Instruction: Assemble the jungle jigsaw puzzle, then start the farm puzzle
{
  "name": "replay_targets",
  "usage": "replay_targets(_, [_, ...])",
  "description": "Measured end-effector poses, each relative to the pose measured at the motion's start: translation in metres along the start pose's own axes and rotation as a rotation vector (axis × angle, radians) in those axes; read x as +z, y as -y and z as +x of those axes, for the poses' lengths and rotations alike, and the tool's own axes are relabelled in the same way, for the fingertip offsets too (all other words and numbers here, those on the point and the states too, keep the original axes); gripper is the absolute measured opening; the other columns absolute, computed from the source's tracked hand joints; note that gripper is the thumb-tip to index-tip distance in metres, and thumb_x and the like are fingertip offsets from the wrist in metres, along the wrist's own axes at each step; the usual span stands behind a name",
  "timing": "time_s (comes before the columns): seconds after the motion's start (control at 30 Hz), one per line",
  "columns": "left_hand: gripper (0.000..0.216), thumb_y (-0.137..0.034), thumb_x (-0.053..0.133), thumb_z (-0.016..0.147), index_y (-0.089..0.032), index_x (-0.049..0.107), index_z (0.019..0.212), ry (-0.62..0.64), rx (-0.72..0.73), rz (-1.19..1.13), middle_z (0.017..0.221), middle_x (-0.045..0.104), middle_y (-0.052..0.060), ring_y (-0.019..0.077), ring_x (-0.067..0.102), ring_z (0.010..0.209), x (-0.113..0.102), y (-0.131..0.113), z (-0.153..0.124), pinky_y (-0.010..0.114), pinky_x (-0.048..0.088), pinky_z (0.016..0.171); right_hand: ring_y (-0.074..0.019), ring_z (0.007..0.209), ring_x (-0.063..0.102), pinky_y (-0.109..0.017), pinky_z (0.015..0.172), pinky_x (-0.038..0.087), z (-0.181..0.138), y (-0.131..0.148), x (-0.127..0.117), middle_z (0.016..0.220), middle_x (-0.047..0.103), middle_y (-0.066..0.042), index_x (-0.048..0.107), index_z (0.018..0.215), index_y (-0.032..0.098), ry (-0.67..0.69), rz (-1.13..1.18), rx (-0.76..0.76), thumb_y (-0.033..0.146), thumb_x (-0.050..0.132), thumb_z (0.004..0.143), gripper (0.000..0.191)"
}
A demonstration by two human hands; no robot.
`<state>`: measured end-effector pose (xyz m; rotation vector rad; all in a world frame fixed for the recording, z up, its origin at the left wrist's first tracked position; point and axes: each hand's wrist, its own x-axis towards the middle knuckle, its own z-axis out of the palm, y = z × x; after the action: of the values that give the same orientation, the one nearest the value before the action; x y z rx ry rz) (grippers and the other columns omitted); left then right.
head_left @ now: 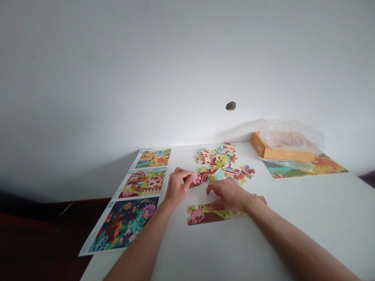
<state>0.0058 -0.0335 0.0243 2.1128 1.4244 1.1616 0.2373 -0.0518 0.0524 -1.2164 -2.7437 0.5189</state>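
My left hand (177, 187) pinches a pink puzzle piece (195, 178) just in front of a loose pile of colourful puzzle pieces (220, 160) on the white table (307, 218). My right hand (229, 194) lies palm down, fingers together, resting on the right part of a joined strip of puzzle pieces (205, 214) that shows a pink pig and brown ground. Both forearms reach in from the bottom edge.
A reference sheet (133, 197) with three farm pictures lies at the table's left edge. At the back right sit an orange box (274, 152), a crumpled clear plastic bag (290, 134) and a printed picture board (310, 168). A white wall stands behind.
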Motion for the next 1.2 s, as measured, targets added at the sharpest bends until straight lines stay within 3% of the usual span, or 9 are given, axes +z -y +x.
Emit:
replay_targets(0.13, [0.028, -0.031, 0.056, 0.089, -0.02, 0.074, 0.07, 0.221, 0.035, -0.041, 0.067, 0.066, 0.002, 0.0173, 0.054, 0.076, -0.002, -0.009, -0.002, 0.027, 0.043, 0.07, -0.021, 0.074, 0.063, -0.026, 0.059, 0.029, -0.004, -0.01, -0.006, 0.078, 0.069, -0.001, 0.066, 0.102, 0.028, 0.064, -0.036, 0.069, 0.058, 0.071, 0.073, 0.042])
replay_targets(0.23, [0.032, -0.03, 0.056, 0.087, -0.022, 0.071, 0.06, 0.361, 0.1, -0.027, 0.06, 0.065, 0.001, 0.0182, 0.052, 0.078, -0.002, -0.015, -0.002, 0.029, 0.041, 0.074, -0.0197, 0.073, 0.062, -0.025, 0.057, 0.026, -0.006, -0.02, -0.009, 0.076, 0.069, -0.001, 0.067, 0.096, 0.027, 0.082, -0.042, 0.119, 0.057, 0.072, 0.072, 0.039])
replay_targets(0.37, [0.037, -0.032, 0.057, 0.085, -0.021, 0.065, 0.05, 0.431, 0.153, 0.005, 0.051, 0.058, 0.001, 0.0183, 0.05, 0.076, -0.002, -0.015, -0.003, 0.032, 0.039, 0.079, -0.0174, 0.071, 0.061, -0.025, 0.056, 0.026, -0.008, -0.028, -0.011, 0.08, 0.068, -0.001, 0.067, 0.091, 0.026, 0.087, -0.029, 0.152, 0.055, 0.071, 0.073, 0.035])
replay_targets(0.57, [0.029, -0.028, 0.057, 0.08, -0.02, 0.067, 0.054, 0.481, 0.106, -0.112, 0.053, 0.059, 0.001, 0.0183, 0.049, 0.076, -0.002, -0.018, -0.003, 0.032, 0.039, 0.076, -0.0157, 0.069, 0.059, -0.024, 0.055, 0.026, -0.008, -0.026, -0.012, 0.078, 0.068, 0.0, 0.066, 0.088, 0.025, 0.08, 0.0, 0.163, 0.053, 0.073, 0.072, 0.033])
replay_targets(0.7, [0.02, -0.026, 0.064, 0.074, -0.019, 0.066, 0.055, 0.463, 0.149, 0.036, 0.076, 0.062, 0.003, 0.0199, 0.048, 0.087, -0.002, -0.021, -0.007, 0.037, 0.035, 0.087, -0.0155, 0.069, 0.06, -0.024, 0.054, 0.026, -0.007, -0.026, -0.012, 0.078, 0.069, 0.001, 0.066, 0.086, 0.024, 0.089, 0.004, 0.177, 0.054, 0.074, 0.071, 0.034])
replay_targets(0.8, [0.003, -0.023, 0.068, 0.069, -0.021, 0.07, 0.07, 0.408, 0.175, 0.135, 0.097, 0.058, 0.004, 0.023, 0.045, 0.098, -0.004, -0.024, -0.008, 0.04, 0.033, 0.093, -0.0157, 0.069, 0.06, -0.024, 0.054, 0.027, -0.007, -0.027, -0.011, 0.078, 0.069, 0.001, 0.066, 0.085, 0.024, 0.084, 0.002, 0.179, 0.054, 0.074, 0.071, 0.034])
replay_targets(0.9, [0.015, -0.022, 0.072, 0.068, -0.023, 0.072, 0.083, 0.441, 0.202, 0.14, 0.105, 0.053, 0.005, 0.0245, 0.043, 0.104, -0.005, -0.026, -0.009, 0.042, 0.032, 0.097, -0.0166, 0.07, 0.06, -0.024, 0.055, 0.027, -0.007, -0.027, -0.011, 0.079, 0.069, 0.0, 0.067, 0.084, 0.024, 0.081, -0.002, 0.183, 0.055, 0.074, 0.071, 0.034])
replay_targets(1.2, [0.011, -0.032, 0.077, 0.073, -0.023, 0.072, 0.07, 0.553, 0.262, 0.139, 0.128, 0.043, 0.005, 0.03, 0.035, 0.122, -0.003, -0.023, -0.012, 0.046, 0.031, 0.106, -0.0167, 0.07, 0.06, -0.024, 0.057, 0.029, -0.007, -0.027, -0.013, 0.079, 0.069, -0.001, 0.068, 0.084, 0.024, 0.098, 0.011, 0.187, 0.055, 0.073, 0.071, 0.034])
